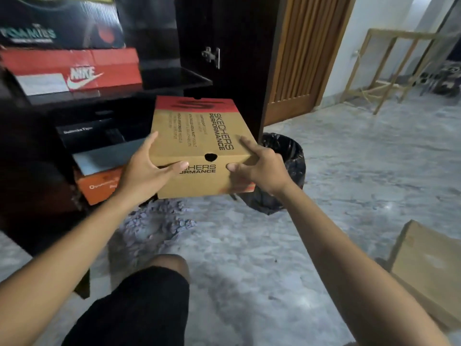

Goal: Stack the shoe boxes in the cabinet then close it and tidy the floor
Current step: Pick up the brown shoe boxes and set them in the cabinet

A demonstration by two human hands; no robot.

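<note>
Two hands, left hand [147, 171] and right hand [262, 168], grip a tan cardboard Skechers shoe box [199, 146] by its near corners before the dark wooden cabinet [224, 33].

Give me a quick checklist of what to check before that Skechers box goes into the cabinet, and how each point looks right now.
1. Hold on the Skechers box: ok. The left hand and the right hand grip its two near corners.
2. Lid: ok, it looks closed flat.
3. Cabinet door: ok, it stands open.
4. Landing spot: cannot tell. The lower stack with the orange box sits askew, and the space above it is dark.
5. Upper shelf: not ok for this box, since the Nike box and another box above it fill that part.
6. Floor: not ok yet. A brown box lies at the right.
</note>
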